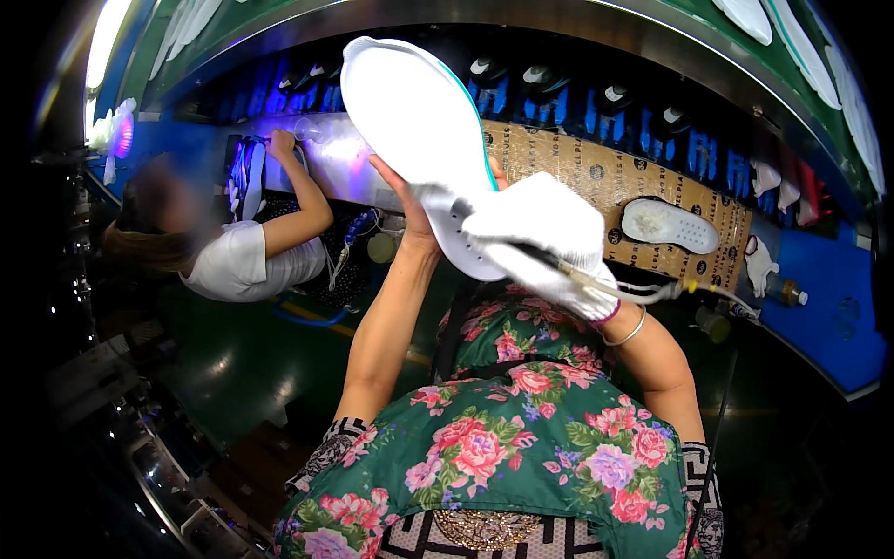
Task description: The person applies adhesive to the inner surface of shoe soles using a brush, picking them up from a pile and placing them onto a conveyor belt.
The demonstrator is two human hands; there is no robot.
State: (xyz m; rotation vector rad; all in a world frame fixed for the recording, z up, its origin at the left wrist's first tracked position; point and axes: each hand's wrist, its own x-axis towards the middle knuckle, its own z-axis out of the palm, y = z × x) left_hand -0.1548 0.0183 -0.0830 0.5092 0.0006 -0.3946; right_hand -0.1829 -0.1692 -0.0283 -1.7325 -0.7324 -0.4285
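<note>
My bare left hand point(417, 212) is closed round a white shoe sole point(410, 102) with a teal edge, its fingers wrapping the narrow middle. The sole is tilted up in front of me, its broad end pointing away. My right hand point(549, 224), in a white knitted glove, is closed over the sole's near part, gripping a slim dark tool point(535, 250). A pale hose point(643, 294) trails from that tool to the right. Motion smears the glove and the tool's front end, so its exact kind does not show. Small holes mark the sole's near end.
Another white sole point(670, 225) lies on printed cardboard point(559, 158) covering the bench. At right, a white glove point(759, 265) and a bottle point(787, 292) rest on the blue surface point(829, 317). Dark shoes point(545, 74) stand on blue holders behind. A co-worker point(247, 247) sits at left.
</note>
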